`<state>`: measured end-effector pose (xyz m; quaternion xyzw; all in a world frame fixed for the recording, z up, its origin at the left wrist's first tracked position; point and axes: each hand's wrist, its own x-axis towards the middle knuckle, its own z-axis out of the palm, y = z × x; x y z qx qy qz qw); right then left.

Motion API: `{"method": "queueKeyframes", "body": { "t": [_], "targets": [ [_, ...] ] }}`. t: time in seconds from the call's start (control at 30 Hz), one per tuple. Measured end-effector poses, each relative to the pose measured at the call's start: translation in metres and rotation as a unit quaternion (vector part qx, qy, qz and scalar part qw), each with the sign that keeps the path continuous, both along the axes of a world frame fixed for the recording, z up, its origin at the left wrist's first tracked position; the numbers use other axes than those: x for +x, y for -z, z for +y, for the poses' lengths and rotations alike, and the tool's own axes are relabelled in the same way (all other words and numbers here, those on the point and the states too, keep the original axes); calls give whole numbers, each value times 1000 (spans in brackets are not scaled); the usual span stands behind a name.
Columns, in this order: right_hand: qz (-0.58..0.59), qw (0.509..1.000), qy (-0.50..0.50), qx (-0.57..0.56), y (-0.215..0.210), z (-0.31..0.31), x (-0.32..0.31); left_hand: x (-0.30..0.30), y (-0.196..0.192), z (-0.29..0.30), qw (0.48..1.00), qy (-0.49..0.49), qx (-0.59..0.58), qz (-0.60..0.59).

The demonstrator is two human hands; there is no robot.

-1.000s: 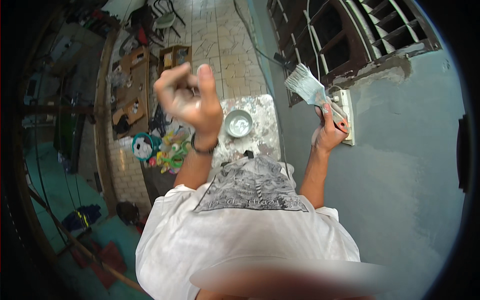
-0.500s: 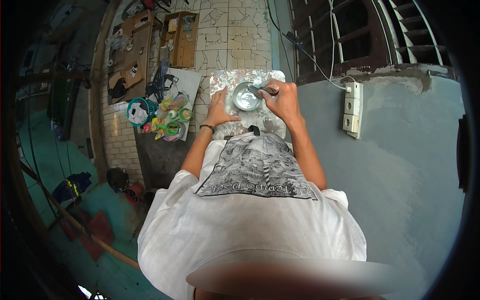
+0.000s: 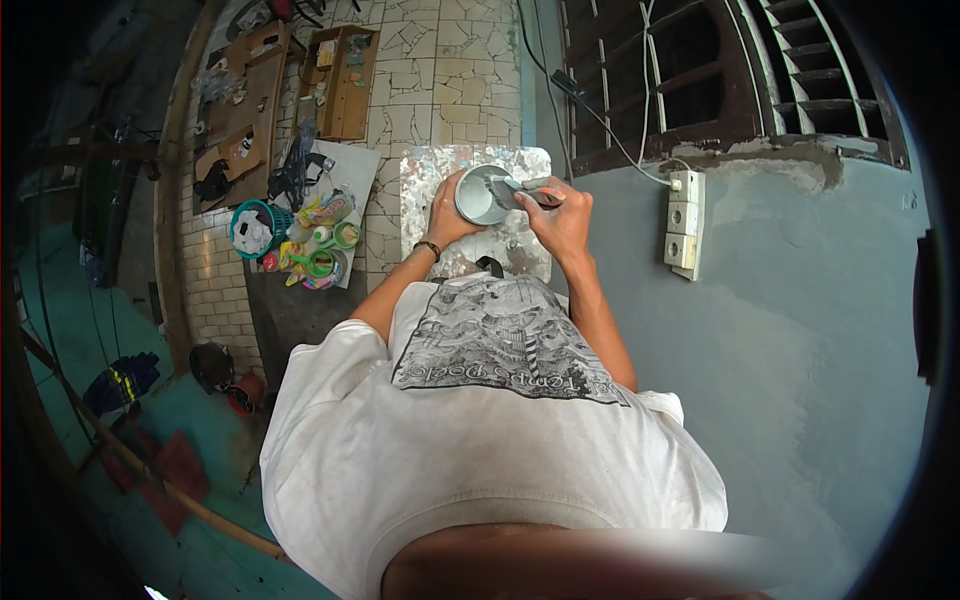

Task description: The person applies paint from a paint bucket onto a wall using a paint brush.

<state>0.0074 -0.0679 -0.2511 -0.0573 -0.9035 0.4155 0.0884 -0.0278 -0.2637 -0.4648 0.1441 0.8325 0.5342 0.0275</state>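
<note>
Paint pot (image 3: 483, 194), a small round tin of pale grey paint, sits over a paint-spattered board (image 3: 430, 165) that serves as the tabletop, close against the grey wall (image 3: 800, 330). Left hand (image 3: 447, 212) wraps the pot's left side, its grip closed around the wall of the tin, steadying it with the mouth facing up. Right hand (image 3: 560, 215) has its grip clamped on the handle of a paintbrush (image 3: 520, 190), bristles down at the pot's right rim.

By the look of it, the step in hand is loading or wiping the brush at the rim. The next move calls for lifting the brush clear without dripping and keeping the tin level.

The brush's long axis runs roughly left to right, the orange-tipped handle end pointing right toward the wall, the bristle end pointing left into the pot.

Off to the right, a white socket strip (image 3: 683, 222) hangs on the wall.
</note>
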Motion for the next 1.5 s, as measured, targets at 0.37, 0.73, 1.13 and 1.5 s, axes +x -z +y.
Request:
{"method": "queueKeyframes", "body": {
  "t": [0.37,0.73,1.13,1.5],
  "targets": [
    [133,954,-268,8,-79,5,-20,-40,-163,-20,948,66,18,312],
    [63,947,-310,55,-78,3,-32,-39,-189,-3,943,84,11,322],
    [78,957,61,-273,-60,38,-2,-27,-192,14,952,17,-36,303],
    [190,962,197,-11,-69,33,22,-19,-204,55,935,20,-83,345]
  ]
}}
